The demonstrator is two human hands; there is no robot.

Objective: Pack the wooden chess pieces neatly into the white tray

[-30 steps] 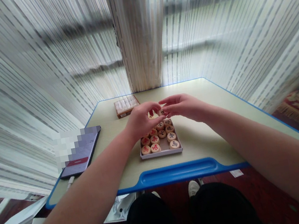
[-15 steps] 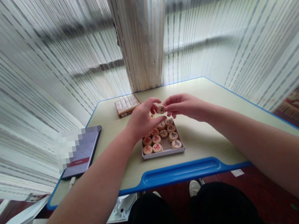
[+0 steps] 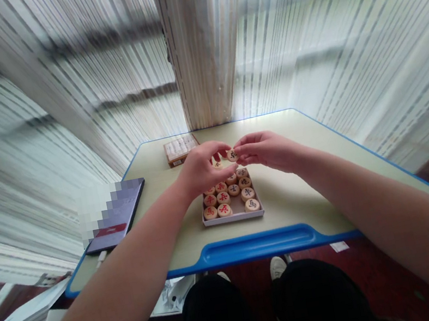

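Note:
My right hand (image 3: pixel 265 150) pinches a round wooden Chinese chess piece (image 3: pixel 232 155) with a dark character, raised over the far end of a shallow box (image 3: pixel 233 217). My left hand (image 3: pixel 207 167) is curved beside this piece, thumb and fingers apart, with its fingertips close to the piece's left edge. Through that gap shows another chess piece (image 3: pixel 218 165); I cannot tell if the left hand touches it. Inside the box, red-marked pieces (image 3: pixel 224 210) are on the left and dark-marked pieces (image 3: pixel 252 205) on the right, with bare box floor between them near the front.
A flat brown box (image 3: pixel 181 149) lies behind my left hand. At the left edge is a tablet (image 3: pixel 124 215) with a white cable. The pale table (image 3: pixel 308 199) has a blue rim and a front trough (image 3: pixel 258 244). Curtains (image 3: pixel 203 74) hang behind it.
The chess piece in my right hand has shifted slightly, and its marked face shows more clearly. My hands have barely moved. The whole view has shifted a little.

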